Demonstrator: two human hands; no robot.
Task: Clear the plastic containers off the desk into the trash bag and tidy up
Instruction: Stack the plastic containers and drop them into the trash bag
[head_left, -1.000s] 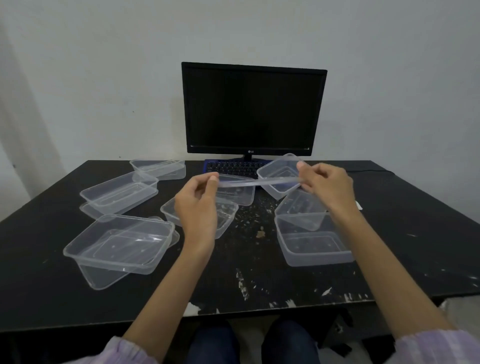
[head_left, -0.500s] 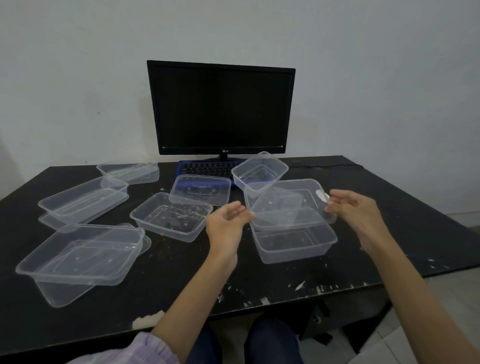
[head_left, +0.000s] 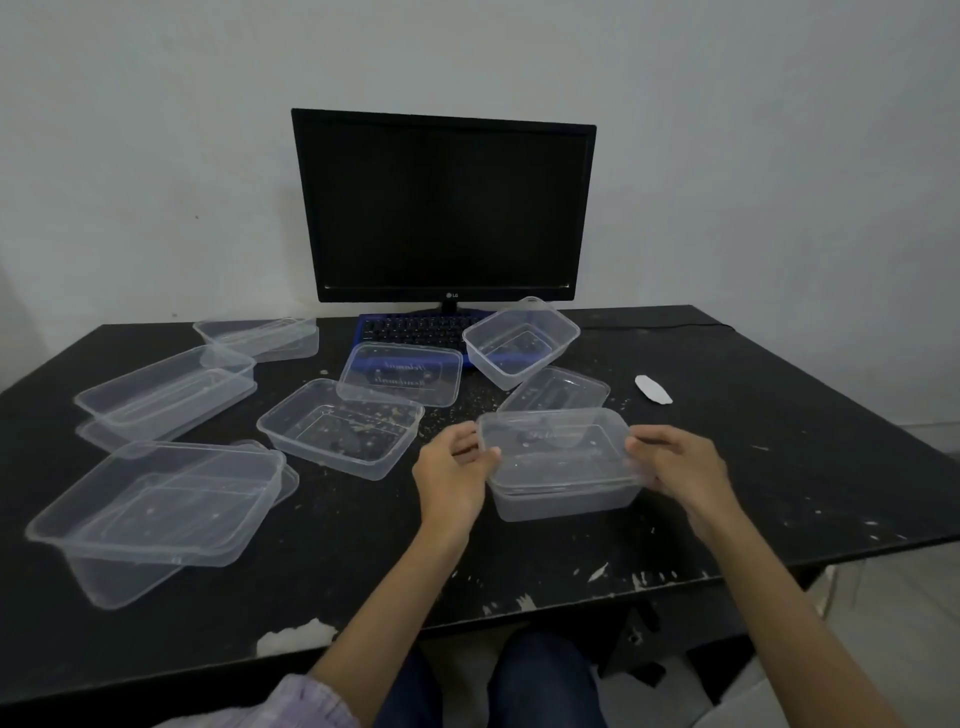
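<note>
Toward the near right part of the tabletop (head_left: 779, 467), I have both hands on one clear container (head_left: 563, 499). My left hand (head_left: 454, 475) curls its fingers round the left end of the lid (head_left: 556, 449), and my right hand (head_left: 680, 467) grips the right end the same way, so the lid sits between them over the tub's rim. I judge the two-sided hold is there to seat the lid squarely, making one closed piece that is easier to carry off than two loose ones. Whether it has snapped on, I cannot tell.

Other containers lie apart from my hands: an open tub (head_left: 340, 428) with crumbs just left of centre, stacked ones (head_left: 156, 514) at the near left edge, more toward the far left corner, and one tub (head_left: 519, 340) resting on the keyboard (head_left: 410, 327) before the monitor (head_left: 441, 208). No trash bag shows.
</note>
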